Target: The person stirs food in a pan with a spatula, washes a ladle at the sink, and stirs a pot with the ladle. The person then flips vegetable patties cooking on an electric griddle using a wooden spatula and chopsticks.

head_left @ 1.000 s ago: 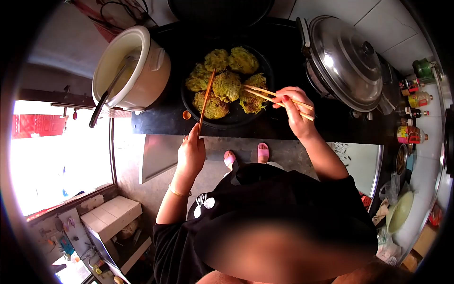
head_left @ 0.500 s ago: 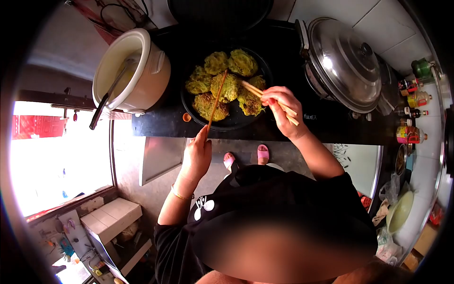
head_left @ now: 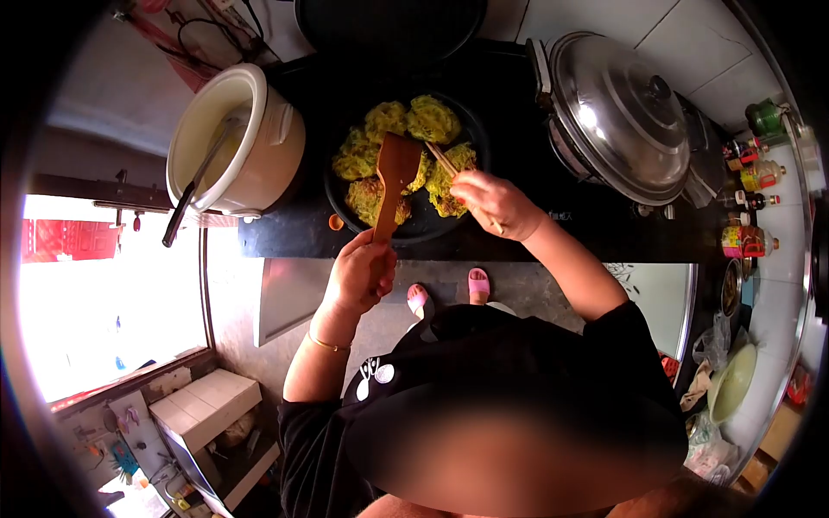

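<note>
A round black pan (head_left: 436,226) holds several browned green patties (head_left: 433,119). My left hand (head_left: 361,271) is closed round the handle of a wooden spatula (head_left: 398,163), whose broad face shows above the middle patty and hides part of it. My right hand (head_left: 498,205) is closed on wooden chopsticks (head_left: 441,159), their tips at the right side of the middle patty. Whether the chopsticks grip the patty I cannot tell.
A cream pot (head_left: 275,155) with a ladle (head_left: 195,186) stands left of the pan. On the right is a large pan with a metal lid (head_left: 617,112). Bottles (head_left: 749,243) line the far right, near a green bowl (head_left: 732,385).
The spatula has turned from edge-on to show its broad face. My right hand and the chopsticks have moved left, and the chopsticks now point more steeply toward the pan.
</note>
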Action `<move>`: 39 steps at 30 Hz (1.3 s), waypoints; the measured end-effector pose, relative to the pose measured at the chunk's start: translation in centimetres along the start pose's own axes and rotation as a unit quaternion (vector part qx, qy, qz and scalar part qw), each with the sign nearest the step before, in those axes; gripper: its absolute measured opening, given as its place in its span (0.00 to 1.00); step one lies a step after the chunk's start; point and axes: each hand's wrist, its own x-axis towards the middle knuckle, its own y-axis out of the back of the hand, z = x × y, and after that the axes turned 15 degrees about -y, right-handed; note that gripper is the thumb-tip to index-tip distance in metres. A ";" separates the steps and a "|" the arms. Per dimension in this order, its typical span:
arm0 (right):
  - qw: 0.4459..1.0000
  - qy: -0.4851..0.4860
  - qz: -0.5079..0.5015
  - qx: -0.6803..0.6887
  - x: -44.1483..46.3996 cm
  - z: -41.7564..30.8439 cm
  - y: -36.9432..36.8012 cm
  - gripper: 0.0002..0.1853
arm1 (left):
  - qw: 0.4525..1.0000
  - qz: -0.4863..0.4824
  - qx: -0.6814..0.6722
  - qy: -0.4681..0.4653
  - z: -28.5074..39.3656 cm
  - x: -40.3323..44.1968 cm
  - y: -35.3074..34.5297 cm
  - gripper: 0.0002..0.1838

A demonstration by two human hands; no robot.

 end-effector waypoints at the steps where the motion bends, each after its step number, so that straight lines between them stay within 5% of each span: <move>1: 1.000 0.014 -0.014 -0.009 -0.2 0.2 -0.2 0.13 | 1.000 -0.011 -0.019 0.015 0.3 0.3 0.1 0.15; 5: 0.993 0.080 0.038 -0.073 -0.6 0.2 -0.3 0.14 | 0.994 -0.040 -0.076 0.064 0.5 1.0 0.6 0.15; 14: 0.996 0.016 0.091 -0.004 -0.3 -1.0 1.5 0.11 | 0.971 -0.114 -0.172 0.121 -1.7 8.2 1.2 0.15; 24: 0.982 -0.033 0.183 0.037 1.5 -0.1 1.3 0.10 | 0.981 -0.097 -0.163 0.023 -4.2 10.1 -0.5 0.17; 31: 0.965 -0.037 0.242 0.092 1.6 -1.6 0.7 0.08 | 0.997 -0.002 0.039 -0.066 -2.0 6.0 -1.3 0.05; 34: 0.951 -0.080 0.261 0.147 1.7 -0.9 0.1 0.09 | 0.938 -0.060 0.298 -0.165 -2.5 8.3 0.7 0.08; 35: 0.949 -0.085 0.255 0.162 1.6 -0.6 -0.2 0.08 | 0.838 -0.058 0.473 -0.266 -3.7 9.8 1.8 0.14; 38: 0.944 -0.103 0.239 0.202 0.8 0.1 -0.7 0.08 | 0.648 -0.055 0.706 -0.281 -2.9 9.7 0.7 0.21; 39: 0.942 -0.109 0.232 0.215 0.4 0.2 -0.6 0.08 | 0.651 -0.060 0.696 -0.298 -2.9 9.6 0.7 0.25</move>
